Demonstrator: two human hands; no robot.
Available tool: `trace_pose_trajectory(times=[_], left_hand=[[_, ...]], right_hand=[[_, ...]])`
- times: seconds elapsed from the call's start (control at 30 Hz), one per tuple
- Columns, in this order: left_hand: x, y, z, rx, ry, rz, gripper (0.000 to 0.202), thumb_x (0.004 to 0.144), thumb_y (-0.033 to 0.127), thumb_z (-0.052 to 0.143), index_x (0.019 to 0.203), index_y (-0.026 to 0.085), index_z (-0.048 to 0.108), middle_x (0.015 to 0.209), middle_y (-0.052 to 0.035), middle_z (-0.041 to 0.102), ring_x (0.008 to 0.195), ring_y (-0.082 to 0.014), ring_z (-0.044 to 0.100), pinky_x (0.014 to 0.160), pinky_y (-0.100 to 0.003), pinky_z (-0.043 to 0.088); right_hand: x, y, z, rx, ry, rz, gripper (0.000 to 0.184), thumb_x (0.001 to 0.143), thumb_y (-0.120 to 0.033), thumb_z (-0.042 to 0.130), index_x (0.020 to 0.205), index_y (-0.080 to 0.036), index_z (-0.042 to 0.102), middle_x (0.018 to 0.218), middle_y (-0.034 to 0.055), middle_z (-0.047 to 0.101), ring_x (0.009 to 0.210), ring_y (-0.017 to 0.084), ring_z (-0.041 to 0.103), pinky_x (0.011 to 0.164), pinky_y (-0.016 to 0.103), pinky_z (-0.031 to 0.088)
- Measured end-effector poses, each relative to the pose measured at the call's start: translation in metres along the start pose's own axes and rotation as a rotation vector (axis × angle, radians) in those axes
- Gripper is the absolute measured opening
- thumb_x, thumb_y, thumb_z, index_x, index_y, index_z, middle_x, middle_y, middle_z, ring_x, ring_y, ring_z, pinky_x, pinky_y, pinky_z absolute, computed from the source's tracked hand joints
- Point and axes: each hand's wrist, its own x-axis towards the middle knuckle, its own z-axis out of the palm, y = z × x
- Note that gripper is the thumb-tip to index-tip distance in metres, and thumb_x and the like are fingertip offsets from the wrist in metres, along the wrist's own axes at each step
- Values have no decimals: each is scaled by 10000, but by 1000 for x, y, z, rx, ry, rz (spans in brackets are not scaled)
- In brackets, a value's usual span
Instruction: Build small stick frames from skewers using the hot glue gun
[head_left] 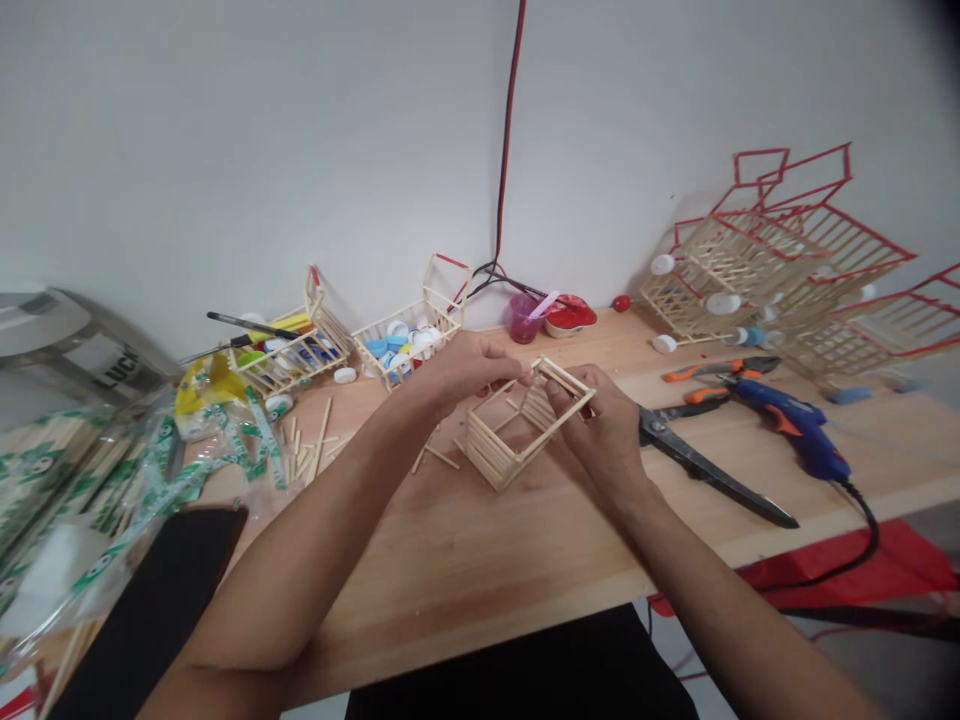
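Note:
A small open basket frame [495, 455] of pale wooden sticks is tilted above the tabletop in front of me. My right hand [604, 425] grips its right end, with the thumb inside the rim and the fingers around the outside. From the left, my left hand [480, 370] reaches over the far side, its thumb and fingertips pinched at the far top corner. Whether a separate small piece sits between those fingertips is hidden. Loose cut sticks [442, 458] lie on the wood left of the frame.
Stick carts with bottle caps [409, 345] and markers [289, 340] stand behind. Finished red-trimmed carts [795, 250] are stacked at right, near pliers [720, 370], scissors [712, 470] and a blue glue gun [795, 420]. A purple cup [525, 322] is by the wall. A black phone [157, 610] lies at left.

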Motion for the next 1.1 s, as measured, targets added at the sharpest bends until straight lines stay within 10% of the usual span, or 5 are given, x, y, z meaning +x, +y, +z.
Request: trace_pose_trajectory(times=[1.1], left_hand=[[1, 0, 5, -175, -48, -27, 166, 744, 191, 612, 593, 121, 613, 502, 31, 487, 468, -52, 390, 486, -217, 248]], right_hand=[[0, 3, 0, 30, 2, -28, 138, 883, -260, 531, 792, -199, 614, 769, 27, 597, 686, 149, 561, 591, 275, 411]])
